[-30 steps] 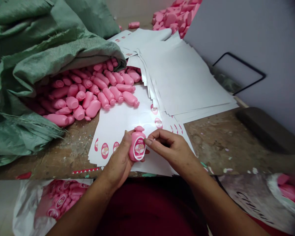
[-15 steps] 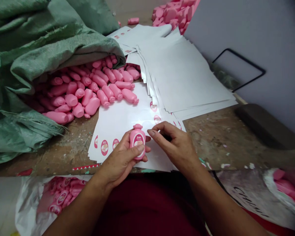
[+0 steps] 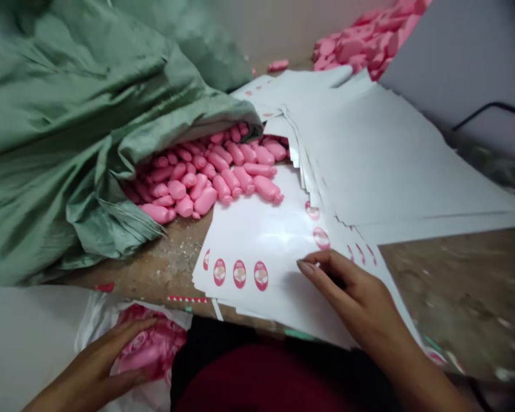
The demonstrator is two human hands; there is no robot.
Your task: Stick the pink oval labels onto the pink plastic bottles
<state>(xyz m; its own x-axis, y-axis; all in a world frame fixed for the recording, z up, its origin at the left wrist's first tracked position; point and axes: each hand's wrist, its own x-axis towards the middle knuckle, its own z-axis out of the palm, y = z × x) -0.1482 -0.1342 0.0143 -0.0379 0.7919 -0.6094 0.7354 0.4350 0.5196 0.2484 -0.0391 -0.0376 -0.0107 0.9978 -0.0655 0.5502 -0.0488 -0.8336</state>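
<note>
My left hand (image 3: pixel 96 366) is down at the lower left, thumb and fingers apart, over a plastic bag (image 3: pixel 83 332) of labelled pink bottles. One pink bottle (image 3: pixel 143 357) lies between the spread fingers, blurred and loose. Over a white sticker sheet (image 3: pixel 257 229) hovers my right hand (image 3: pixel 352 292), thumb and index fingertips together with nothing visible in the pinch. Oval pink stickers (image 3: pixel 239 274) run in a row along the sheet's near left part, and another oval sticker (image 3: pixel 321 237) sits just beyond my right fingertips.
A green woven sack (image 3: pixel 124 143) spills unlabelled pink bottles (image 3: pixel 206 171) onto the table at left. Large white sheets (image 3: pixel 395 166) are stacked at right on the worn brown table (image 3: pixel 446 292). More pink bottles (image 3: pixel 360 46) are heaped at the back.
My left hand has carried the labelled bottle from above the sheet down left to the bag and loosened its fingers. My right hand stays over the sheet. The view has shifted left.
</note>
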